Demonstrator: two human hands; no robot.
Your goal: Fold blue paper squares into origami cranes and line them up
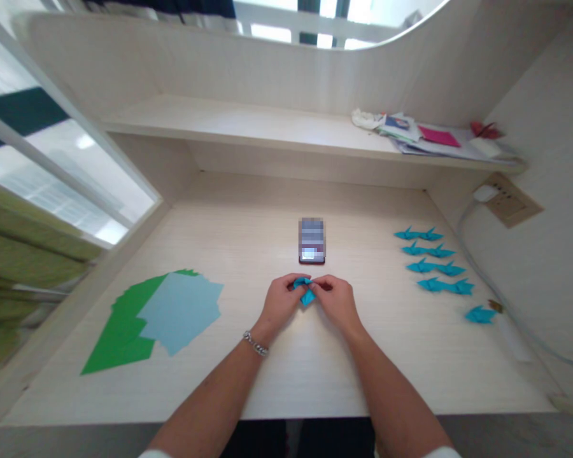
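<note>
Paper (307, 298), bright blue and folded down small, is in my fingers just above the desk (305, 375), near the middle of its front half. My left hand (281, 300) pinches it from one side and my right hand (335, 300) from the other; the two are close together, thumbs and fingertips meeting on the paper, with one blue corner pointing down toward me below them. The finer creases are too small to make out. A chain bracelet (256, 344) circles my left wrist.

Just beyond my fingertips lies a phone (312, 240), its screen lit and blurred past reading. Over to my left, light blue sheets (184, 312) lie fanned out, overlapping green sheets (117, 331) that spread out further left.

Well to my right are pointed blue paper shapes (430, 285), two by two in four rows one behind another, and nearer me a single blue shape (479, 315) sits beside a small brown thing (495, 306). Past them a pale cable (487, 277) runs from a white plug (485, 193) in the wall socket (514, 202).

Across the back, the shelf (243, 127) carries papers (401, 127) at its right end, along with a bright pink piece (438, 136). A green curtain (23, 273) hangs at the far left.
</note>
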